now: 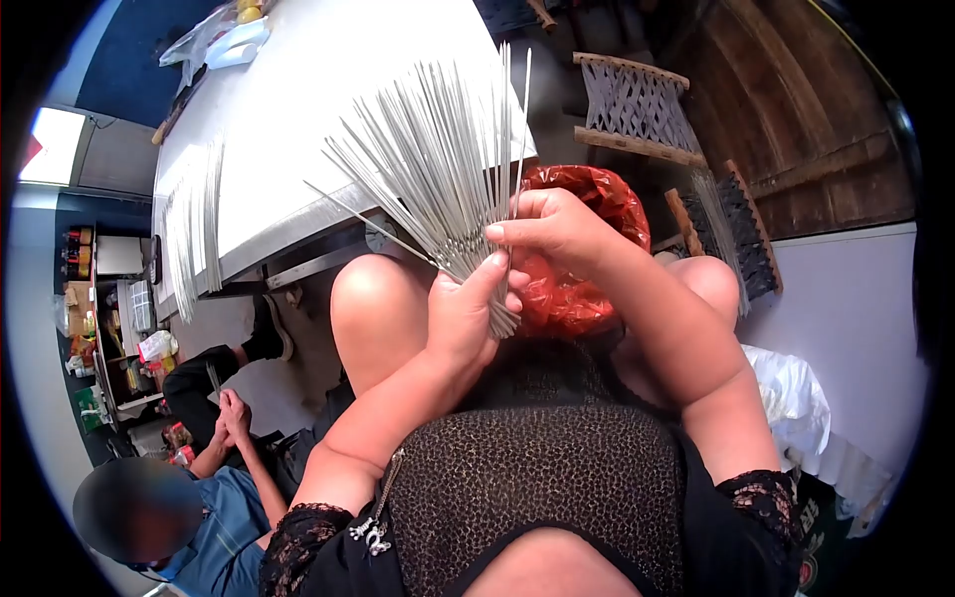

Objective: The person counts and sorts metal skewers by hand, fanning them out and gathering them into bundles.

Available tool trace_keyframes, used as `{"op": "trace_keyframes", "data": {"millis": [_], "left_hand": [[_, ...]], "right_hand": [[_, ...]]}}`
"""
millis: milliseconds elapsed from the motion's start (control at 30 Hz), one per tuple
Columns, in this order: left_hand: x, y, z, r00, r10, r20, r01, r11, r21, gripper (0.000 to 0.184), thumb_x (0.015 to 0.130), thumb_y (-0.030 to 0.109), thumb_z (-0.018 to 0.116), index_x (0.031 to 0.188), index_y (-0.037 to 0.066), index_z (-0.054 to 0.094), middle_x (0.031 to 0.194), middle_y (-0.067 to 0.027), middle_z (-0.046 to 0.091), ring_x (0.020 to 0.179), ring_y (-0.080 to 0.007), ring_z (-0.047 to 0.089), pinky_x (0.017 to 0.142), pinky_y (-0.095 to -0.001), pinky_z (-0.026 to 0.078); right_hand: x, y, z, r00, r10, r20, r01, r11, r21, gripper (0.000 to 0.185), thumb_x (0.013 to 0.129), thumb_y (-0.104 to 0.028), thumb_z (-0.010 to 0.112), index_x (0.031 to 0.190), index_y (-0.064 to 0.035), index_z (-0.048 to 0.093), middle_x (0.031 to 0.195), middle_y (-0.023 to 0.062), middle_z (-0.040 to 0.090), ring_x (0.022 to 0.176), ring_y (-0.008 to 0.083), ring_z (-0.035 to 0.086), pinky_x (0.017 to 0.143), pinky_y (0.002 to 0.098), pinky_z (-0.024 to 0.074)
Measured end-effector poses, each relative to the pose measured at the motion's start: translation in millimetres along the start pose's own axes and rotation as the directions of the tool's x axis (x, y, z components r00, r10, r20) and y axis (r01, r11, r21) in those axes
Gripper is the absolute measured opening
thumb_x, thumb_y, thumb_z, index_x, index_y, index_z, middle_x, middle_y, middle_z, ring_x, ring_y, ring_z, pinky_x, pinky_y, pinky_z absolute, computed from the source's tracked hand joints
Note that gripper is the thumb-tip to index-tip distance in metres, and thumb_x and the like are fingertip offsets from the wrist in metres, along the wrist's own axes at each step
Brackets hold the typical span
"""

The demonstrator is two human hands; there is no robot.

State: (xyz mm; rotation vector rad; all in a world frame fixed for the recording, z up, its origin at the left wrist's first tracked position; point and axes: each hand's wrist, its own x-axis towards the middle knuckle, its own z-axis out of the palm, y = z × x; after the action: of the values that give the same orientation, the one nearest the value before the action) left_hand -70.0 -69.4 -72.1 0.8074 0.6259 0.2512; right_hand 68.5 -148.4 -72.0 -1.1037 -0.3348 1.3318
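Note:
A fan-shaped bundle of thin silvery-grey rods (423,149) spreads upward over the white table's edge. My left hand (466,308) is wrapped round its narrow lower end, where the rods gather closely. My right hand (547,227) pinches one or more rods at the bundle's right side, thumb and forefinger together near the gathered part. Twisted or bound-looking bits run across the bundle just above my left thumb. One rod sticks out apart toward the left. Behind my right hand stands a container lined with a red plastic bag (577,289).
More rods (194,224) lie over the left edge of the white table (288,119). A seated person (224,517) is at the lower left, hands together. Wooden-framed woven seats (642,104) stand at the upper right. A white bag (791,398) is at the right.

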Motion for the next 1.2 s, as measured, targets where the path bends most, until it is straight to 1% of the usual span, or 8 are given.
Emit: {"op": "trace_keyframes", "data": {"millis": [100, 167, 267, 467, 700, 1067, 1133, 1200], "left_hand": [[-2, -1, 0, 1.000, -0.012, -0.017, 0.012, 1.000, -0.004, 0.024, 0.087, 0.009, 0.055, 0.110, 0.003, 0.052, 0.088, -0.0057, 0.061, 0.069, -0.0109, 0.060, 0.048, -0.0188, 0.048], [-2, -1, 1, 1.000, -0.019, -0.023, 0.019, 1.000, -0.006, 0.024, 0.087, 0.010, 0.055, 0.110, 0.003, 0.052, 0.089, -0.0058, 0.061, 0.069, -0.0112, 0.060, 0.048, -0.0191, 0.048], [-4, 1, 5, 0.999, -0.021, -0.035, 0.020, 0.999, -0.032, 0.024, 0.088, 0.011, 0.054, 0.110, 0.003, 0.052, 0.090, -0.0061, 0.062, 0.069, -0.0120, 0.061, 0.048, -0.0200, 0.049], [-3, 0, 0, 1.000, -0.008, -0.026, 0.008, 1.000, -0.001, 0.024, 0.088, 0.011, 0.053, 0.111, 0.003, 0.052, 0.092, -0.0068, 0.062, 0.069, -0.0130, 0.062, 0.048, -0.0207, 0.049], [-2, 3, 4, 1.000, -0.019, -0.010, 0.019, 1.000, -0.009, 0.031, 0.088, 0.012, 0.054, 0.117, 0.003, 0.050, 0.099, -0.0099, 0.063, 0.075, -0.0148, 0.063, 0.050, -0.0212, 0.051], [-2, 4, 3, 0.998, -0.042, 0.036, 0.044, 0.997, -0.071, 0.032, 0.088, 0.013, 0.054, 0.117, 0.004, 0.049, 0.101, -0.0113, 0.062, 0.081, -0.0176, 0.064, 0.054, -0.0237, 0.054], [-2, 2, 2, 0.999, -0.034, -0.023, 0.033, 0.999, -0.037, 0.031, 0.088, 0.014, 0.054, 0.117, 0.004, 0.049, 0.102, -0.0121, 0.062, 0.082, -0.0182, 0.064, 0.054, -0.0239, 0.054], [-2, 2, 2, 0.999, -0.036, -0.027, 0.036, 0.999, -0.025, 0.030, 0.088, 0.014, 0.054, 0.116, 0.003, 0.049, 0.103, -0.0123, 0.061, 0.082, -0.0185, 0.064, 0.055, -0.0240, 0.054]], "right_hand": [[4, 7, -2, 0.999, -0.032, -0.024, 0.031, 0.998, -0.047, 0.016, 0.079, -0.014, 0.066, 0.077, 0.0009, 0.060, 0.070, 0.0059, 0.061, 0.060, 0.0106, 0.056, 0.057, 0.0222, 0.0453], [7, 10, -4, 0.999, -0.040, -0.011, 0.039, 0.998, -0.046, 0.016, 0.080, -0.010, 0.063, 0.088, 0.0027, 0.058, 0.076, 0.0078, 0.062, 0.060, 0.0121, 0.058, 0.050, 0.0234, 0.0472], [8, 11, -7, 0.999, -0.038, -0.036, 0.037, 0.998, -0.042, 0.015, 0.078, -0.013, 0.066, 0.078, 0.0014, 0.060, 0.073, 0.0068, 0.062, 0.062, 0.0121, 0.057, 0.058, 0.0236, 0.0464], [-1, -7, -2, 0.999, 0.038, -0.028, -0.039, 0.998, -0.051, 0.017, 0.078, -0.015, 0.067, 0.080, 0.0004, 0.061, 0.073, 0.0058, 0.062, 0.064, 0.0124, 0.058, 0.059, 0.0240, 0.0470], [-6, -15, -1, 0.995, -0.015, -0.101, -0.002, 0.987, -0.161, 0.017, 0.078, -0.018, 0.068, 0.079, -0.0019, 0.062, 0.071, 0.0036, 0.061, 0.062, 0.0104, 0.057, 0.059, 0.0223, 0.0458], [-1, -13, 0, 0.996, 0.013, -0.092, -0.024, 0.993, -0.117, 0.017, 0.079, -0.015, 0.066, 0.082, 0.0006, 0.062, 0.070, 0.0042, 0.061, 0.060, 0.0102, 0.057, 0.054, 0.0219, 0.0453], [3, -12, -1, 0.994, -0.069, -0.086, 0.064, 0.996, -0.056, 0.017, 0.078, -0.016, 0.066, 0.082, 0.0004, 0.062, 0.068, 0.0044, 0.060, 0.058, 0.0103, 0.057, 0.051, 0.0215, 0.0439], [0, -15, -2, 0.992, -0.058, -0.113, 0.046, 0.994, -0.101, 0.018, 0.078, -0.016, 0.067, 0.080, -0.0001, 0.061, 0.065, 0.0043, 0.059, 0.054, 0.0102, 0.055, 0.048, 0.0210, 0.0422]]}}
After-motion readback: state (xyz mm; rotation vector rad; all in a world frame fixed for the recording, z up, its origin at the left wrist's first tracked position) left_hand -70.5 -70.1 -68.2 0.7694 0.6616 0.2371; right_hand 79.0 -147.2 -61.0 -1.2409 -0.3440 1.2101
